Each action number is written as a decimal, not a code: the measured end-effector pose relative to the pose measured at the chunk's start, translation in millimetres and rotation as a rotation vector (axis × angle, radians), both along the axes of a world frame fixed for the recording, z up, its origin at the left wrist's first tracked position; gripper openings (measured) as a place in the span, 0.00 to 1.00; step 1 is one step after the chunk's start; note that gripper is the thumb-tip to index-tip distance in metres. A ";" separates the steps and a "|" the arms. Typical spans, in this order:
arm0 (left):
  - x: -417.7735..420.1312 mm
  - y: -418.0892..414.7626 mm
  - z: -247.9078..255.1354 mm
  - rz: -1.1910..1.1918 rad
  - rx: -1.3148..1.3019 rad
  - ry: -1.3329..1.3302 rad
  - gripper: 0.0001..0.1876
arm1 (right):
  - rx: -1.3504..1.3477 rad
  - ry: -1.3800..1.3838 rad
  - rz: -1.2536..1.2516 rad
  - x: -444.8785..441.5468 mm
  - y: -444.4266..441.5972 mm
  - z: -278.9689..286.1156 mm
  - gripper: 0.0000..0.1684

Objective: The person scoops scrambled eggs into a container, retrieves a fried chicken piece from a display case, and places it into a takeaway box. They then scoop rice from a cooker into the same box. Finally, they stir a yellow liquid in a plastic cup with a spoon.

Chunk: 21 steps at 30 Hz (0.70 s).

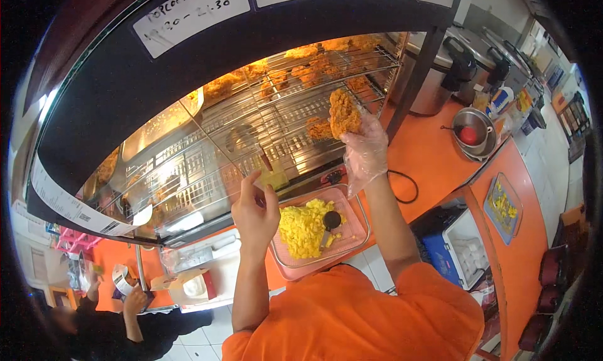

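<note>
My right hand point(366, 139), in a clear plastic glove, holds up a piece of breaded fried chicken point(344, 114) in front of the wire shelves of a heated display cabinet point(282, 139). Another fried piece point(319, 128) lies on the shelf just behind it. My bare left hand point(256, 212) is raised at the cabinet's front, thumb and index finger apart, near a glass panel's edge. A small yellow-green item point(274, 178) is just beyond its fingertips. Below, a pink tray point(351, 248) with a metal rim carries scrambled egg point(299, 229) and a black-ended utensil point(332, 220).
Large steel pots point(426, 74) and metal bowls point(471, 130) stand on the orange counter at right. Under it is a blue-and-white cooler point(459, 252). A blue-grey tray point(504, 210) with yellow food lies farther right. At lower left, another person's hand point(135, 300) is near an open carton point(188, 285).
</note>
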<state>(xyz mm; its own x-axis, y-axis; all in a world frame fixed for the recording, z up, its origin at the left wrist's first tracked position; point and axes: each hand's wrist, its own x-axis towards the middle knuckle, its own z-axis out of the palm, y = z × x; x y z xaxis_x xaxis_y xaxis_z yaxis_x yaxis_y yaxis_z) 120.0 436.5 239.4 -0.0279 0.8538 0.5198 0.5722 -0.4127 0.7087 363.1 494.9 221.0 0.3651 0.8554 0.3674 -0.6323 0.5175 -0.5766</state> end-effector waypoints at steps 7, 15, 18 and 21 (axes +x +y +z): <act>5.2 3.6 0.7 -0.033 -0.047 0.050 0.23 | -0.037 -0.023 0.013 9.1 9.8 -3.8 0.36; 7.2 0.2 -0.2 -0.170 -0.154 0.021 0.34 | 0.011 0.409 0.412 0.8 -10.7 31.9 0.30; 10.6 -2.3 4.6 -0.210 -0.188 -0.020 0.37 | -0.005 0.702 0.619 4.7 -18.3 31.8 0.31; 12.0 -1.9 0.9 -0.221 -0.226 -0.054 0.38 | -0.001 0.925 0.736 6.9 -14.7 17.2 0.30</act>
<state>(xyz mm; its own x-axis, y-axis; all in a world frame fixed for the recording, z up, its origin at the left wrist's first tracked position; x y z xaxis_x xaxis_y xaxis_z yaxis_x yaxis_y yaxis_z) 132.0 434.6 240.2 0.1484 0.9361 0.3187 0.4454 -0.3511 0.8236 370.0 480.2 238.1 -0.0891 0.9711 0.2213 -0.9553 -0.1461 0.2568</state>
